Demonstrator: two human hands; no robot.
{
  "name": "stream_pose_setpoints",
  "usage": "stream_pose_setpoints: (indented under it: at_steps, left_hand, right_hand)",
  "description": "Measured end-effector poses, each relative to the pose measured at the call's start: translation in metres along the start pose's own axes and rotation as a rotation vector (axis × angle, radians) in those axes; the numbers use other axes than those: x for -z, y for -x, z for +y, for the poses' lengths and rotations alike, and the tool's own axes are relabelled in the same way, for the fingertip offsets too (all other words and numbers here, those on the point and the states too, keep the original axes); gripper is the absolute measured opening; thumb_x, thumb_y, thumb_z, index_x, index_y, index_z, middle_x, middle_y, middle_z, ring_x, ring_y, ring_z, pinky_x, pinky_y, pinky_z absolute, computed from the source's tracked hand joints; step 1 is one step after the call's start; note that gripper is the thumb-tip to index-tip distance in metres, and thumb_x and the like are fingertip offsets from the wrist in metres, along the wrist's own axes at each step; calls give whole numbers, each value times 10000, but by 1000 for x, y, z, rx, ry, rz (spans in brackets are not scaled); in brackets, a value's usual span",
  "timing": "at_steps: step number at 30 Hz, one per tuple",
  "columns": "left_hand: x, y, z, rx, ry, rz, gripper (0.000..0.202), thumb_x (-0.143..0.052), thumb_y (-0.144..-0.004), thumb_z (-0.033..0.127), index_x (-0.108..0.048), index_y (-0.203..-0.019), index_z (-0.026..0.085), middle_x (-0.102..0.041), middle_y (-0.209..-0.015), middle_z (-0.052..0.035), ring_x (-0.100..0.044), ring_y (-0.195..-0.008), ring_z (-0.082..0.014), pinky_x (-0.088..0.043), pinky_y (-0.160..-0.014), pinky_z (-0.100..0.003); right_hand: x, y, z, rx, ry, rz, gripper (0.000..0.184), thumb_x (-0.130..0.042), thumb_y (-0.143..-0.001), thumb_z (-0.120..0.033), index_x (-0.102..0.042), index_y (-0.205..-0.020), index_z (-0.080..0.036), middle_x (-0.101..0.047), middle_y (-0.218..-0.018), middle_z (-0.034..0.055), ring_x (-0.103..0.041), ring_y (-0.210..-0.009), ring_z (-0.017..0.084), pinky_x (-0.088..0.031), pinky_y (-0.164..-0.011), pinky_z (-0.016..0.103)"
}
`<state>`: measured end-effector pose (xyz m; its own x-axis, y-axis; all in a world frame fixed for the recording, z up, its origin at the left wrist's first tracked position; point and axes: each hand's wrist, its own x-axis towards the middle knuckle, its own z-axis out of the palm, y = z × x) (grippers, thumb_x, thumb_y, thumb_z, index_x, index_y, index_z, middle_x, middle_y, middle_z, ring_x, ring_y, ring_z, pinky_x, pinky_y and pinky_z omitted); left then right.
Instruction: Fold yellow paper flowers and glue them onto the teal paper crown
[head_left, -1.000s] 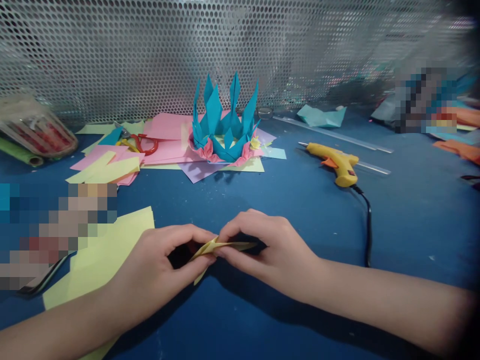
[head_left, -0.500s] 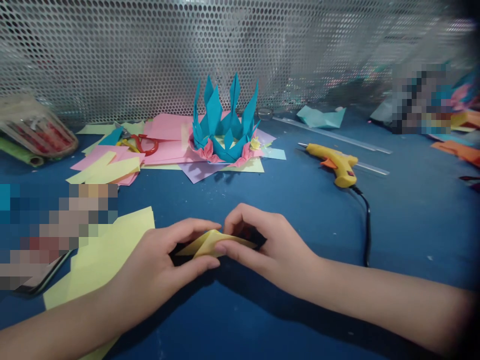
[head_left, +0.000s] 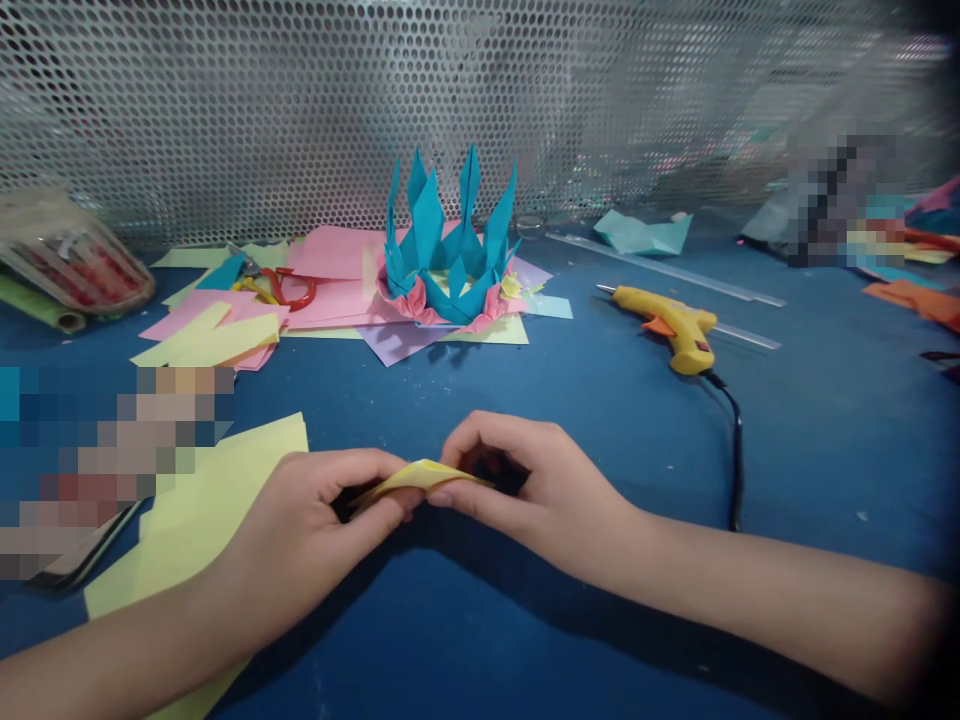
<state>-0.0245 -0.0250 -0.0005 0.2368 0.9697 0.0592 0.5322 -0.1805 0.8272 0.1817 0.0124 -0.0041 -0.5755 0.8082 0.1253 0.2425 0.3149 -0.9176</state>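
Note:
Both my hands pinch one small folded yellow paper piece [head_left: 417, 477] just above the blue table [head_left: 585, 420]. My left hand [head_left: 322, 520] grips its left end between thumb and fingers. My right hand [head_left: 536, 485] holds its right end with curled fingers. The folded piece is flat and pointed, and part of it is hidden under my fingertips. Under my left wrist lies a yellow sheet [head_left: 217, 500].
A blue and pink paper flower [head_left: 450, 255] stands on pastel sheets [head_left: 330, 280] at the back. A yellow glue gun [head_left: 675, 325] with a black cord [head_left: 736, 440] lies to the right. Red-handled scissors [head_left: 289, 288], glue sticks [head_left: 667, 270] and a perforated metal wall [head_left: 450, 90] are behind.
My hands have turned and pressed the yellow piece; it has gone from a spiky, opened shape to a flatter fold, and my left fingers have shifted slightly left.

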Motion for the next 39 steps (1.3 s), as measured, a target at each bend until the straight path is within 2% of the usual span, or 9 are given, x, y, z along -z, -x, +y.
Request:
stream_pose_setpoints:
  at_steps: [4,10,16,19,27,32,35,38,39]
  left_hand:
    - [-1,-1,0,24,-13,-9,149,-645,-822,247,-760,-729,248,-702,-627,70,-589,-562,-103,-422,-522,-162]
    - [-1,1,-4,1,36,0,128,-683,-813,240,-792,-758,277,-721,-645,82,-574,-557,-82,-394,-517,-142]
    - [-1,3,-5,-133,-77,-48,216,-604,-855,189,-732,-680,200,-626,-559,73,-525,-500,-63,-359,-499,-139]
    - [-1,3,-5,-195,-101,-104,241,-588,-876,181,-703,-664,185,-588,-558,69,-505,-495,-57,-346,-493,-140]
    - [-3,2,-3,-165,-58,-147,197,-567,-792,107,-640,-627,186,-510,-542,94,-408,-482,-47,-292,-475,-148]
    - [-1,0,0,-17,-47,-166,242,-562,-811,234,-597,-579,173,-426,-512,80,-360,-480,-69,-290,-459,-171]
    - [2,-2,2,77,-13,-123,231,-577,-789,278,-597,-583,174,-467,-527,68,-384,-502,-82,-303,-462,-178]
    - [3,-4,4,112,17,-80,187,-601,-768,277,-623,-607,183,-536,-551,59,-429,-521,-90,-310,-467,-178]
    - [3,-3,4,116,28,-81,174,-602,-762,269,-632,-612,188,-545,-548,59,-438,-519,-91,-313,-467,-178]
  right_hand:
    - [0,0,1,24,39,4,112,-681,-862,-186,-611,-775,-194,-645,-714,-43,-550,-636,94,-414,-577,205]
    - [1,3,2,181,162,28,138,-705,-836,-113,-619,-757,-187,-691,-749,-48,-599,-671,90,-421,-671,232]
    - [-1,1,4,376,112,63,155,-820,-805,-242,-725,-911,-181,-769,-867,13,-680,-883,162,-449,-867,301]
    - [-3,2,4,431,35,59,26,-759,-859,-169,-743,-870,-152,-778,-820,33,-700,-809,142,-478,-823,280]
    - [-6,8,1,418,14,152,45,-745,-838,-113,-770,-826,-147,-728,-662,15,-601,-615,110,-500,-663,254]
    - [-2,5,1,330,-16,110,118,-668,-920,-171,-781,-955,-176,-758,-779,17,-627,-698,111,-501,-662,216]
    - [-1,4,1,220,39,69,182,-723,-885,-266,-765,-1039,-178,-763,-846,14,-652,-739,116,-500,-667,202]
    - [-2,5,0,86,89,46,80,-705,-882,-240,-754,-861,-181,-741,-746,-14,-644,-660,101,-476,-618,183]
    - [-3,5,0,54,87,41,116,-670,-896,-205,-737,-804,-181,-733,-717,-20,-642,-642,94,-470,-609,175]
